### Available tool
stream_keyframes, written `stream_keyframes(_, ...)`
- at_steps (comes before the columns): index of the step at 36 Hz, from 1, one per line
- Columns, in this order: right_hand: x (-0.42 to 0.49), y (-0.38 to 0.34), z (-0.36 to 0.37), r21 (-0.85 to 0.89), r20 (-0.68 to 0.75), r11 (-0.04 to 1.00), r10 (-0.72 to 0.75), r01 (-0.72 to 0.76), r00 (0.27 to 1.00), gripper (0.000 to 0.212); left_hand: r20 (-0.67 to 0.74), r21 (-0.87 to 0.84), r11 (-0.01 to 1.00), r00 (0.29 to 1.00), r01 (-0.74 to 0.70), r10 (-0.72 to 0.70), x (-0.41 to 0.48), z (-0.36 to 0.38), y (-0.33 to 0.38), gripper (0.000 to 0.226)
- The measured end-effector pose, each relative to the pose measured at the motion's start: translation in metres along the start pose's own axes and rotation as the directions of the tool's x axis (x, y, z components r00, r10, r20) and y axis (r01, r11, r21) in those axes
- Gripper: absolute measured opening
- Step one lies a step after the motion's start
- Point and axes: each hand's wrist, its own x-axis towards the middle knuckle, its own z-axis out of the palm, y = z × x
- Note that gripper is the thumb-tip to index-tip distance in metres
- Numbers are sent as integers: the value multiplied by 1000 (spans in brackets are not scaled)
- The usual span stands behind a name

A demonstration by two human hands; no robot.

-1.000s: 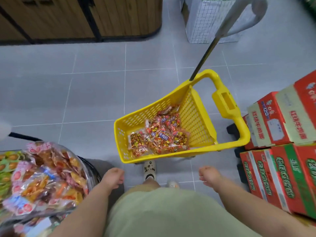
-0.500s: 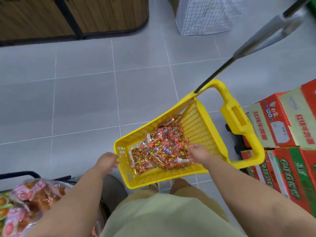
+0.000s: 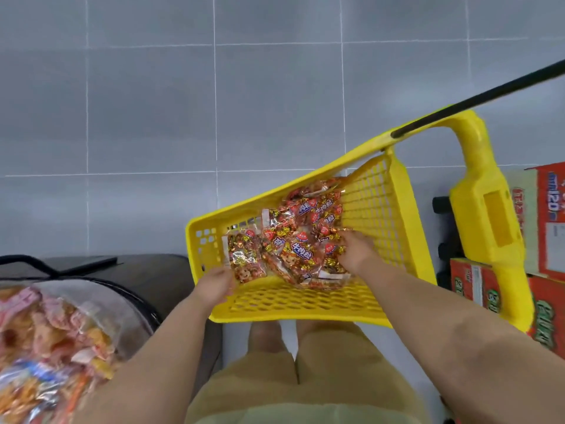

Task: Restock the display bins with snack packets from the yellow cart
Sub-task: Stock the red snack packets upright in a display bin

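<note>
Head view, itemised for you.

Change since half a second ago: your left hand was outside the near left rim and is now inside the yellow plastic lattice cart. Your right hand was already in the cart and has stayed on the pile. A second ago both hands hung short of the cart.

Writing:
- The heap of clear red-and-gold snack packets carries blue bands with white Chinese characters, small red badges and a cartoon face. The print is too small to read with confidence.
- The red-and-white cardboard carton at the right edge shows "120".
- The lettering on the red-and-green cardboard carton below it is blurred.

Position:
- The heap lies on the cart floor, towards the far right corner.
- One clear packet of gold-wrapped sweets sits at the heap's left side. Your left hand pinches its near corner.
- Your right hand rests on the right flank of the heap, fingers pointing away from you. You cannot tell whether they have closed on a packet.

Also present:
- A clear bag of pink and orange snacks, at lower left.
- A black pole, rising from the cart's far corner.
- A grey tiled floor.
</note>
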Motion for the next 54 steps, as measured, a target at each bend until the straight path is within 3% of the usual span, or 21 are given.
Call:
stream_keyframes(2,9,-4,2,-80,47,997,-6,10,999,67,-3,30,1000,1000,8,-7,2,6,-1,22)
stream_keyframes(5,17,-6,5,-219,90,975,-32,51,995,45,-15,24,1000,1000,9,-9,8,15,-2,19)
stream_keyframes(7,17,-6,6,-285,125,953,-70,103,990,31,-3,-56,998,999,35,-35,9,19,-2,12)
stream_keyframes(10,10,-5,1,-281,84,938,-189,205,978,28,20,-159,986,998,56,-53,8,24,0,7)
stream_keyframes(14,-1,-3,-14,9,-55,954,-298,299,953,23,56,-183,982,998,34,-24,4,29,8,12)
stream_keyframes(19,-14,-20,-37,493,-148,795,-324,353,935,6,147,-290,956,985,-40,86,-5,34,23,23)
stream_keyframes(23,-17,-45,-39,757,75,626,-369,188,927,6,253,-461,884,944,-75,212,-16,38,38,21)
stream_keyframes(25,-14,-58,-29,822,197,566,-389,64,900,16,269,-529,847,936,-54,228,-18,38,42,36)
stream_keyframes(27,-11,-70,-17,843,274,537,-384,-28,882,31,230,-528,848,952,-53,203,-15,36,43,43)
stream_keyframes(30,-2,-80,-5,876,281,474,-349,-91,894,37,138,-548,836,981,-39,136,-5,31,36,34)
stream_keyframes(32,11,-77,3,855,179,517,-240,-31,954,31,80,-569,822,993,-26,88,3,28,27,32)
stream_keyframes(35,36,-64,20,618,-33,784,-43,54,999,29,-2,-596,802,999,-35,42,13,23,12,22)
stream_keyframes(40,52,-50,49,226,158,974,-11,-25,987,67,-33,-633,774,999,-14,-8,25,18,-12,16)
stream_keyframes(44,49,-50,54,148,59,988,-57,48,997,58,-18,-583,812,1000,1,-14,30,19,-24,17)
stream_keyframes(48,37,-46,40,371,34,923,-120,99,992,54,4,-547,836,999,35,-40,32,19,-28,14)
stream_keyframes(51,25,-42,20,502,0,853,-166,144,986,40,-23,-505,862,998,39,-58,32,20,-25,26)
stream_keyframes(54,11,-45,1,604,88,784,-245,144,965,33,-31,-465,885,998,33,-53,31,21,-17,39)
